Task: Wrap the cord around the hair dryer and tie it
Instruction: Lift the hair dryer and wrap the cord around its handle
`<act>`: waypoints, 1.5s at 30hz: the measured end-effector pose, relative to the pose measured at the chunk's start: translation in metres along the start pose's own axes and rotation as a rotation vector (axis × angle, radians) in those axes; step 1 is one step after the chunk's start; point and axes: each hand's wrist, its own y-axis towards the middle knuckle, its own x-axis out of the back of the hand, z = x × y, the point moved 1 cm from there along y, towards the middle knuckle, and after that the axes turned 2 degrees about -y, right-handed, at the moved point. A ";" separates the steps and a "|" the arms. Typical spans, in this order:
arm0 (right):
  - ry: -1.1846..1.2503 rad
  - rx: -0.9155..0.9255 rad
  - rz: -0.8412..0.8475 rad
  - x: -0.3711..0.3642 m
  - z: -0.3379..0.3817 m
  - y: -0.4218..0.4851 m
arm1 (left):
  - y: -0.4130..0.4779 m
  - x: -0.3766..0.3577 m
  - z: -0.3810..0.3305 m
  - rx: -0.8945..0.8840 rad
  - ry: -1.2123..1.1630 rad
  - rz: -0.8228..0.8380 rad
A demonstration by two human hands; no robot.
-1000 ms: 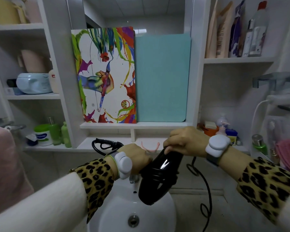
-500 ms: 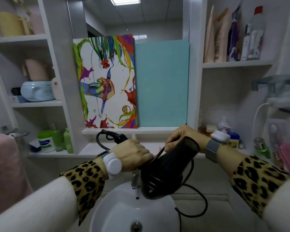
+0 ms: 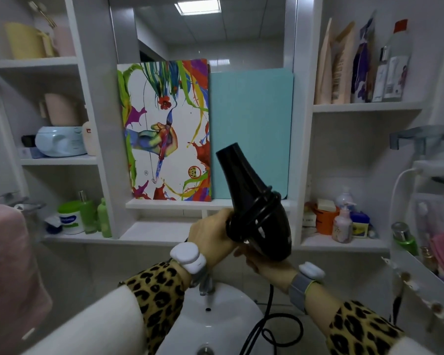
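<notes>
A black hair dryer (image 3: 251,190) is held up over the sink, its nozzle pointing up and left. Several turns of black cord (image 3: 260,213) circle its body. My left hand (image 3: 210,235) grips the dryer from the left, where the handle is hidden behind my fingers. My right hand (image 3: 264,261) is under the dryer's rear end, fingers curled up against it; what they pinch is hidden. The loose cord (image 3: 269,326) hangs down from there and loops beside the sink.
A white sink (image 3: 210,321) with a tap (image 3: 205,283) lies below my hands. Behind stand a colourful painted board (image 3: 164,129) and a teal board (image 3: 249,129) on a shelf. Bottles and jars (image 3: 341,219) fill side shelves. A pink towel (image 3: 8,265) hangs at left.
The dryer has been turned from pointing down into the sink to nozzle-up. My right hand has moved from on top of it to beneath its rear end. More cord turns sit around the body.
</notes>
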 end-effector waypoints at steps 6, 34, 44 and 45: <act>-0.384 0.209 0.009 0.001 -0.023 -0.023 | 0.010 -0.013 0.009 0.365 -0.012 0.177; -1.439 0.887 -0.018 0.073 0.040 -0.032 | 0.006 -0.030 0.021 -0.146 0.827 0.528; -1.395 0.843 0.071 0.096 0.061 -0.002 | -0.016 -0.006 0.008 -0.925 0.764 0.480; -1.340 0.764 0.112 0.098 0.059 0.002 | -0.016 -0.003 0.009 -0.960 0.725 0.448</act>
